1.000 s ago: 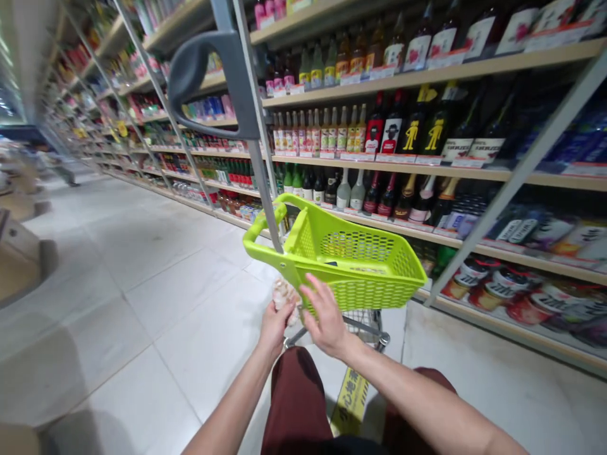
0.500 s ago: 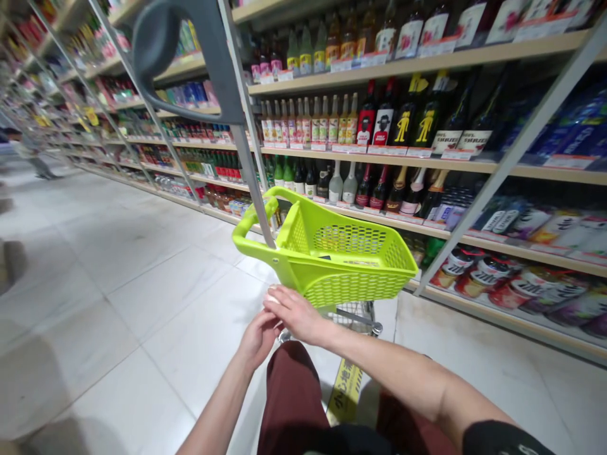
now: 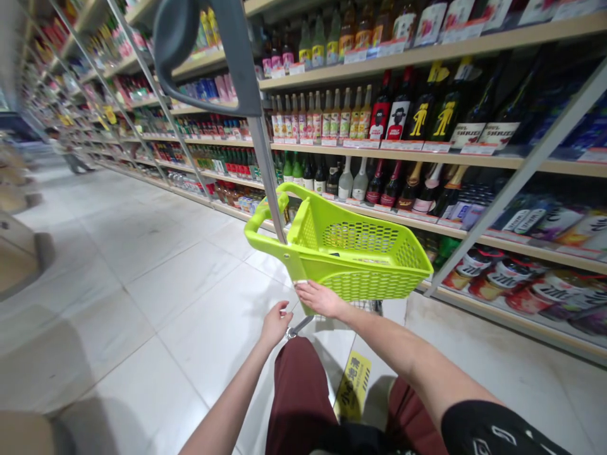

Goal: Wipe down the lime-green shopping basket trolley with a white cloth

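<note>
Far down the aisle a person stands small between the shelves; glossy white floor tiles run out toward the camera, hard and pale; here comes the left hand, fingers loosely curled and released, holding nothing, just beside a thin metal bar of the shopping trolley; above it the tall pole ends in a grey moulded handle, its looped shape made for pushing; maroon shorts fill the bottom of the view, with a yellow floor sign lying past them on the tiles; right in front of the person sits the lime-green plastic basket, perforated and perched high on the trolley, within easy reach; the right hand lies against its near edge, fingers straight, unclenched, not grasping; a black sleeve tops that arm; just beyond the basket, wooden shelves carry rows of glass bottles, labels facing out for browsing; lower down sit lidded jars.
</note>
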A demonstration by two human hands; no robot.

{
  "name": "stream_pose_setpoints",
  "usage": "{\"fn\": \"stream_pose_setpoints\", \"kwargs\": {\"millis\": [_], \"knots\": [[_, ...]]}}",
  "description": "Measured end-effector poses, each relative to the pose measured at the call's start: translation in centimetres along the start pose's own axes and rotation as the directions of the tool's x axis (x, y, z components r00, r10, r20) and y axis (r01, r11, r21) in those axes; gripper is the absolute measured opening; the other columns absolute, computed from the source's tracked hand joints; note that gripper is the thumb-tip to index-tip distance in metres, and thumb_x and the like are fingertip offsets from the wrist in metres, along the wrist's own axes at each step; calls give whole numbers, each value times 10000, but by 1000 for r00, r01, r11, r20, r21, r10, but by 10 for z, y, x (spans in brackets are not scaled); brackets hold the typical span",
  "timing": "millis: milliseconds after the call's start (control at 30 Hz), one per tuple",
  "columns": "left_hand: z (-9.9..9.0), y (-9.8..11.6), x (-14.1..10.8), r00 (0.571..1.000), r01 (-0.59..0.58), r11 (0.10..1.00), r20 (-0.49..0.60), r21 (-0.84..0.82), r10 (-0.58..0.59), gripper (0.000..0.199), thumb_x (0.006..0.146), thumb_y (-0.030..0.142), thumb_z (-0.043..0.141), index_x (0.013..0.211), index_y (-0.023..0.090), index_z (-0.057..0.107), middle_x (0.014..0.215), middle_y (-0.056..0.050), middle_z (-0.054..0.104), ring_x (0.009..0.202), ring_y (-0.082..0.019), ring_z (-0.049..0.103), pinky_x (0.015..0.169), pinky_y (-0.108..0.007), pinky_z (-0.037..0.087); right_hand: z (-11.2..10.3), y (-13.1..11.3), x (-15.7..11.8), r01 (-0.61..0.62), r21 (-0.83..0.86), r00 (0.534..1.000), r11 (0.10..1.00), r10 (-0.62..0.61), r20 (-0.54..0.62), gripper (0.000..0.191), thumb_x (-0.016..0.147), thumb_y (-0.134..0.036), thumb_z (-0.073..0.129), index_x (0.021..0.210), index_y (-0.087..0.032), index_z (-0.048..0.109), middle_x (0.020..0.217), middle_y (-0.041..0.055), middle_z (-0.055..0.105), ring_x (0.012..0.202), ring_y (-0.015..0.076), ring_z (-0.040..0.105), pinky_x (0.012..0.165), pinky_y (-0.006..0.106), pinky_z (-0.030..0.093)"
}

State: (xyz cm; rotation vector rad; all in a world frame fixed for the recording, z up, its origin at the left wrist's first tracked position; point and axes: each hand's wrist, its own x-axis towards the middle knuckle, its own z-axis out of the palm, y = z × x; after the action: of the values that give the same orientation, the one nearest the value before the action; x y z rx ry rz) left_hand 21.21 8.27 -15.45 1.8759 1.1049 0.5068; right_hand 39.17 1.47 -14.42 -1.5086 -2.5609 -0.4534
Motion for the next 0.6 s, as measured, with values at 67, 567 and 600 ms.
{"fn": "stream_pose_setpoints", "kwargs": {"millis": [67, 567, 600], "knots": [[5, -5, -1, 1000, -5, 999, 26, 34, 5, 324, 657, 211, 536, 973, 141, 557, 1023, -97, 615, 814, -174, 600, 789, -325, 453, 3, -6, -6, -4, 36, 999, 999, 3, 48, 225, 844, -127, 458, 1031, -119, 584, 1169, 93, 559, 1237, 176, 346, 1021, 380, 306], [16, -10, 7, 937, -286, 837, -46, 466, 346, 413, 693, 153, 471, 1105, 123, 473, 1136, -125, 536, 1075, -229, 488, 927, -408, 390, 31, -7, -4, -72, -39, 996, 997, 70, -49, 286, 872, -133, 393, 1116, -115, 541, 1253, 86, 494, 1268, 189, 287, 1032, 398, 287], [17, -9, 5, 930, -303, 826, -40, 476, 364, 420, 692, 148, 469, 1112, 129, 469, 1155, -125, 525, 1088, -231, 479, 929, -413, 387, 34, -10, -10, -75, -30, 997, 997, 74, -26, 277, 875, -143, 393, 1100, -118, 553, 1235, 85, 511, 1261, 187, 301, 1023, 395, 301]]}}
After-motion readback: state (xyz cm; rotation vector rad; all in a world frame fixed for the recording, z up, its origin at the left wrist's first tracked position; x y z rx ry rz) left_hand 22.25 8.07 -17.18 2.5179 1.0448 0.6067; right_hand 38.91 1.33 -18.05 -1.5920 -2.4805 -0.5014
